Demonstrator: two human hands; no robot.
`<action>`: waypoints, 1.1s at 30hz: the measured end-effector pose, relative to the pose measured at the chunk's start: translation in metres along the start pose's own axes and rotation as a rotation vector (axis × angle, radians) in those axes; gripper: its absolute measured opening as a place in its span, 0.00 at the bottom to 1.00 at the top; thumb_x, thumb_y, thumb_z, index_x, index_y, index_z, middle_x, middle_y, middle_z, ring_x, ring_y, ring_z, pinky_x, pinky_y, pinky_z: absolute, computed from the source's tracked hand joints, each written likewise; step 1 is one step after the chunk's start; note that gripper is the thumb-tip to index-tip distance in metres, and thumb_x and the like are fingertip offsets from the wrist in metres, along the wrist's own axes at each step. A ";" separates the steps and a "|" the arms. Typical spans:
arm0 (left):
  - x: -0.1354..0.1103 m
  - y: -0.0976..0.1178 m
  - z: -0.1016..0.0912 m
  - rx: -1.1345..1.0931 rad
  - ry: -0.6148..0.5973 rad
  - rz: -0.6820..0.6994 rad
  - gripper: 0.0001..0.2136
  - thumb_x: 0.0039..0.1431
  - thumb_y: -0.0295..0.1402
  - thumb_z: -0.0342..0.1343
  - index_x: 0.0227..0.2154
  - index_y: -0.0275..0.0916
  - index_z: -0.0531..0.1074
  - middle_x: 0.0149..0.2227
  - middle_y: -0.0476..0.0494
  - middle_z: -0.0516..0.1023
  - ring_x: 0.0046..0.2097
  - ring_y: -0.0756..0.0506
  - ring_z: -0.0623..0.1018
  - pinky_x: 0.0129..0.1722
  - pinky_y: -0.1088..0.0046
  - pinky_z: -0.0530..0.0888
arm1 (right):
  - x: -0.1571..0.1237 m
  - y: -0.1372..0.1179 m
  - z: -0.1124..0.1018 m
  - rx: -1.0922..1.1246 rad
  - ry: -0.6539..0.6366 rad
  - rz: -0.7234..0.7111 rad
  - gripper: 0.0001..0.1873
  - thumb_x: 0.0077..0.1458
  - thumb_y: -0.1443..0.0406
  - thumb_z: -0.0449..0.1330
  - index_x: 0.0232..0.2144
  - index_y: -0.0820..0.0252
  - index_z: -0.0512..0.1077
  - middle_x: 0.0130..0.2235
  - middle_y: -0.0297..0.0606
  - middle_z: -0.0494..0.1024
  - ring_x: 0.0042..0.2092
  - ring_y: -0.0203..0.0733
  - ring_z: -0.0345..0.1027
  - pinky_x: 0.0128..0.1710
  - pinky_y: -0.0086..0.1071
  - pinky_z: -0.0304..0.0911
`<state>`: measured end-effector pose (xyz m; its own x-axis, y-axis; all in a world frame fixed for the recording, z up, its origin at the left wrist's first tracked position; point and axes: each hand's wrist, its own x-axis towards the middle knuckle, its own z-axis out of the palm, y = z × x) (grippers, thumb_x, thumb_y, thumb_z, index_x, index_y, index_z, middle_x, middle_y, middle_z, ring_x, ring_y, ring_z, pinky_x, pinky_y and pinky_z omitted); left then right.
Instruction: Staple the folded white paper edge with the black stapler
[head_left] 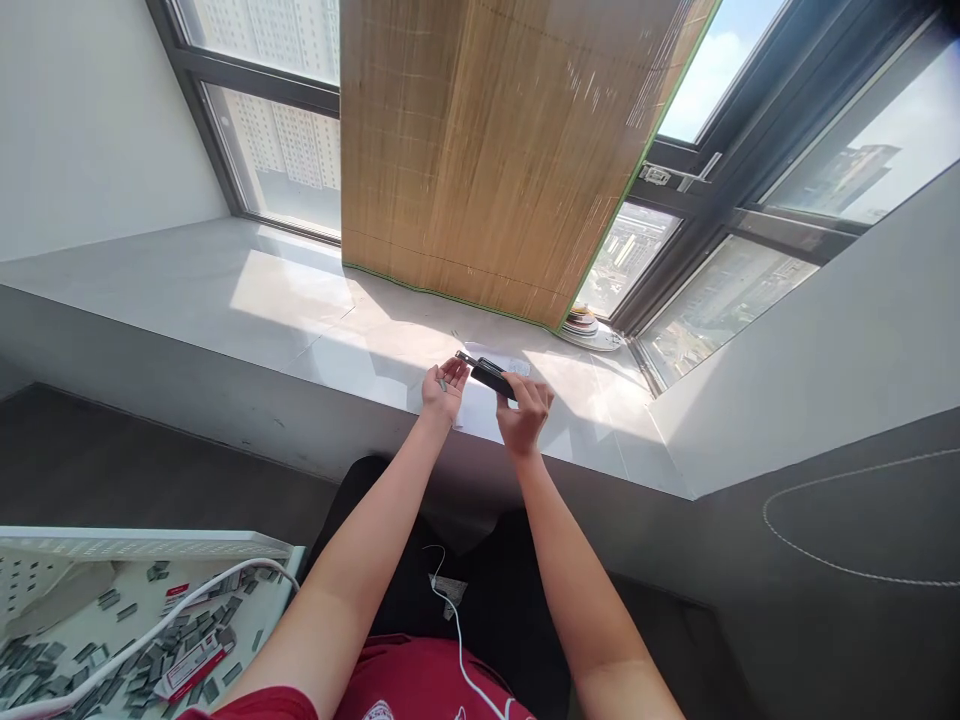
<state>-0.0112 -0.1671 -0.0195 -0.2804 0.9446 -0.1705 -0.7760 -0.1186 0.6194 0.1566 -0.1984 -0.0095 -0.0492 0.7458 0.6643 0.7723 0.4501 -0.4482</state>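
My right hand (523,412) is closed around a black stapler (491,377), held tilted above the window sill. Its metal end points left toward my other hand. Palm up, my left hand (444,390) has its fingers curled near that end, with a small grey staple strip (442,384) lying in it. Whether the left fingertips touch the stapler I cannot tell. Beneath both hands a white sheet of paper (480,418) lies at the sill's front edge, partly hidden.
A bamboo blind (480,150) hangs down to the grey sill (300,335). Stacked plates (589,325) stand at the window's right corner. At lower left, a white basket (187,545) holds many loose staple strips and red-white boxes (193,665); a white cable (180,600) crosses it.
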 end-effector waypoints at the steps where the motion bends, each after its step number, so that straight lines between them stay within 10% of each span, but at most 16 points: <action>1: -0.003 0.003 -0.003 -0.011 -0.015 0.020 0.21 0.74 0.39 0.42 0.56 0.35 0.76 0.60 0.30 0.81 0.67 0.38 0.78 0.65 0.55 0.78 | 0.003 0.003 0.004 0.032 0.025 0.121 0.18 0.68 0.60 0.58 0.55 0.54 0.81 0.54 0.50 0.84 0.58 0.63 0.76 0.63 0.57 0.65; 5: -0.017 0.014 -0.009 -0.059 -0.098 0.030 0.23 0.76 0.40 0.40 0.57 0.36 0.76 0.64 0.31 0.78 0.68 0.38 0.76 0.67 0.53 0.77 | 0.010 0.027 0.022 0.126 -0.066 0.404 0.20 0.58 0.56 0.66 0.50 0.56 0.82 0.47 0.50 0.86 0.51 0.65 0.79 0.55 0.54 0.71; 10: -0.026 0.017 0.000 -0.021 -0.168 -0.030 0.25 0.77 0.42 0.38 0.59 0.35 0.75 0.67 0.31 0.76 0.70 0.37 0.75 0.69 0.53 0.75 | 0.013 0.045 0.028 0.149 -0.115 0.383 0.18 0.53 0.53 0.70 0.44 0.52 0.83 0.43 0.46 0.87 0.48 0.61 0.79 0.54 0.52 0.71; 14: -0.032 0.012 0.008 0.063 -0.272 -0.065 0.28 0.78 0.49 0.35 0.58 0.38 0.76 0.69 0.33 0.74 0.71 0.37 0.73 0.69 0.51 0.74 | 0.018 0.018 0.007 0.185 0.015 0.223 0.20 0.60 0.49 0.67 0.46 0.55 0.82 0.47 0.49 0.86 0.50 0.58 0.76 0.53 0.50 0.71; 17: -0.038 0.006 0.016 0.064 -0.351 -0.088 0.31 0.77 0.55 0.36 0.58 0.38 0.76 0.67 0.31 0.76 0.71 0.33 0.72 0.68 0.44 0.73 | 0.021 -0.017 -0.007 0.395 -0.129 0.122 0.17 0.62 0.48 0.66 0.40 0.53 0.83 0.43 0.44 0.86 0.43 0.51 0.77 0.48 0.44 0.73; 25: -0.046 -0.001 0.033 0.119 -0.416 -0.082 0.32 0.76 0.60 0.38 0.54 0.40 0.77 0.65 0.32 0.77 0.69 0.34 0.74 0.68 0.51 0.72 | 0.016 -0.054 -0.003 0.588 -0.215 0.281 0.17 0.55 0.49 0.70 0.34 0.54 0.83 0.36 0.39 0.86 0.36 0.47 0.78 0.40 0.40 0.73; 28: -0.029 0.014 0.018 0.518 -0.337 0.126 0.27 0.77 0.54 0.39 0.55 0.41 0.76 0.64 0.32 0.77 0.68 0.34 0.75 0.69 0.49 0.70 | 0.020 -0.035 -0.005 0.573 -0.171 0.271 0.16 0.55 0.49 0.69 0.34 0.55 0.83 0.36 0.39 0.86 0.34 0.44 0.75 0.37 0.38 0.70; 33: 0.007 0.041 -0.032 1.790 0.185 0.361 0.27 0.71 0.41 0.53 0.67 0.33 0.69 0.75 0.22 0.61 0.79 0.23 0.52 0.75 0.37 0.51 | 0.058 0.067 -0.024 0.240 -0.108 0.272 0.12 0.53 0.53 0.69 0.26 0.54 0.80 0.34 0.38 0.85 0.32 0.44 0.73 0.44 0.40 0.70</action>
<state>-0.0630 -0.1752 -0.0193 -0.4247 0.8936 0.1454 0.7575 0.2628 0.5976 0.2206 -0.1363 0.0132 0.0610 0.8955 0.4408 0.5969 0.3212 -0.7352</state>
